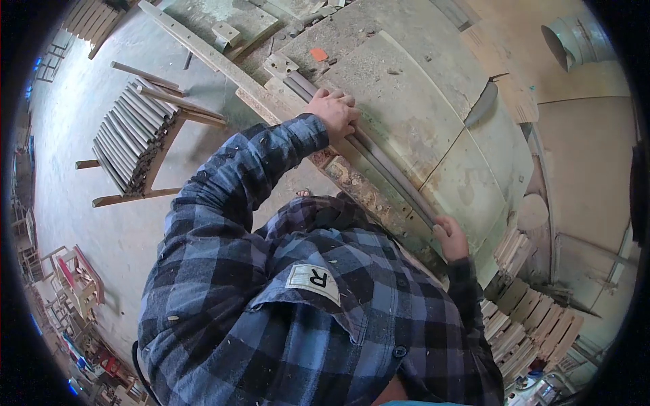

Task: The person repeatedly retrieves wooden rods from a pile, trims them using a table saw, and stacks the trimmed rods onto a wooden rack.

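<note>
A long, slim greyish-brown rod (396, 169) lies diagonally along the near edge of a dusty worktable (467, 176). My left hand (333, 114) is closed over its upper part, knuckles up, pressing it near the table's wooden edge. At the lower end, my right hand (452, 238) is closed around the rod's tip, with the thumb along it. Beside the rod's far end sits a small block with holes (279, 65). A second dark strip runs alongside the rod, and I cannot tell whether it is another rod or a guide.
To the left, a wooden rack (162, 149) holds many similar rods. An orange scrap (318, 54) and debris lie on the table. Stacked wood pieces (521, 318) stand at lower right. A metal duct (575, 44) is at upper right, and a red-and-wood chair frame (78, 277) stands at left.
</note>
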A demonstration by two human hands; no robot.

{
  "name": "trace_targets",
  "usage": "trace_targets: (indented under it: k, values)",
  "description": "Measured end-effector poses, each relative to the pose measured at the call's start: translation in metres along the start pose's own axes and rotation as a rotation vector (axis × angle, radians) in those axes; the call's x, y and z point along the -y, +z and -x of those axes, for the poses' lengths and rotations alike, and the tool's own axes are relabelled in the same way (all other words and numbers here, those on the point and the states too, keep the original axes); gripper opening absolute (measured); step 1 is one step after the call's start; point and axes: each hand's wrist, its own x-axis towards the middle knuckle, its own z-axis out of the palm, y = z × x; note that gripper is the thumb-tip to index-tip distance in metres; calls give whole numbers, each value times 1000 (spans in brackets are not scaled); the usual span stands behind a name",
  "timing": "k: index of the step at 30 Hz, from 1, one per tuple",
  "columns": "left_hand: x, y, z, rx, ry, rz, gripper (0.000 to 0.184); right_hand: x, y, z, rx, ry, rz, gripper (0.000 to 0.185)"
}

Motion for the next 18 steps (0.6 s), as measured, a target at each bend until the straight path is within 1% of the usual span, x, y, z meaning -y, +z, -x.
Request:
trace_targets:
  k: [3,5,6,9,12,14,15,17,18]
  values:
    - [0,1,2,-5,3,-15,16,9,2,-3,23,67,66,31]
    - [0,-1,2,15,-13,8,15,-19,-11,-1,102,107,275,30]
    - [0,-2,2,16,-13,2,16,-14,-12,-1,142,125,381,30]
    - [0,-1,4,27,-20,-4,16,8,-14,8,154,120,302,30]
    - [0,-3,2,21,-29,3,15,23,-12,13,163,162,404,31]
    - [0,-1,2,-3,-25,19,14,-2,-22,12,136,189,436,31]
    - [-2,-5,1,19,-31,16,14,-18,-29,15,124,207,454,31]
    - [-1,-3,0,10,-4,23,13,-41,-35,22,144,213,398,29]
    - [1,-2,0,5,0,19,13,-40,-32,24,161,208,367,28]
